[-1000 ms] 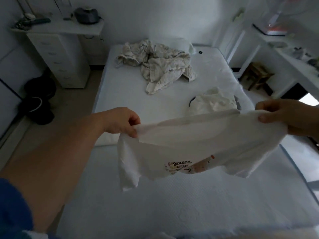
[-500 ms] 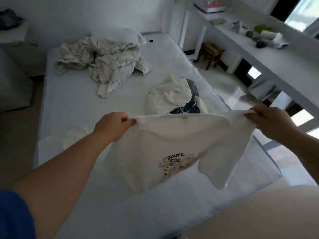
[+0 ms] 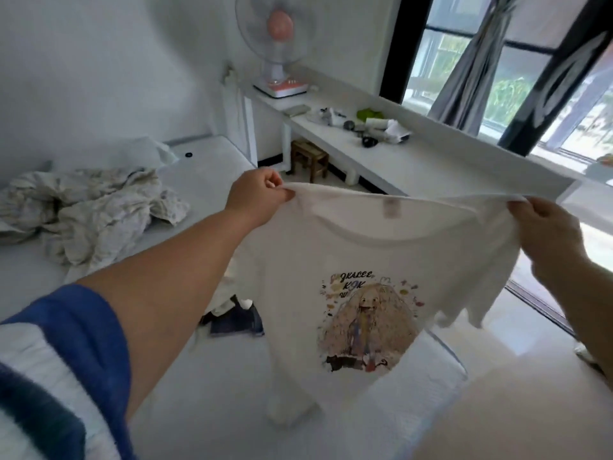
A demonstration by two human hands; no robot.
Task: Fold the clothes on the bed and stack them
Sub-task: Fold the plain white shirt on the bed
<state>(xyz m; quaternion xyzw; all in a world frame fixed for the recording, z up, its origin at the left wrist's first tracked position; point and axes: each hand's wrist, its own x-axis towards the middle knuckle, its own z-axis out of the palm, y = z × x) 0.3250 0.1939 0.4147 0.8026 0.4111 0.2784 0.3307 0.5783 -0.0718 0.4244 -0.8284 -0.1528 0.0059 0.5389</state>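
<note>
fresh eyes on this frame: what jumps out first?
The white T-shirt fills the middle, held up in the air over the bed, its cartoon print toward the camera. The left hand and right hand each pinch a shoulder, stretching it wide. Behind, a crumpled blanket lies at the far left of the bed, and a fan stands on the desk by the window.

left arm: short blue sleeve [image 3: 83,327] with white panel and darker navy band | forearms: bare | hands: no gloves, rings or watch visible
</note>
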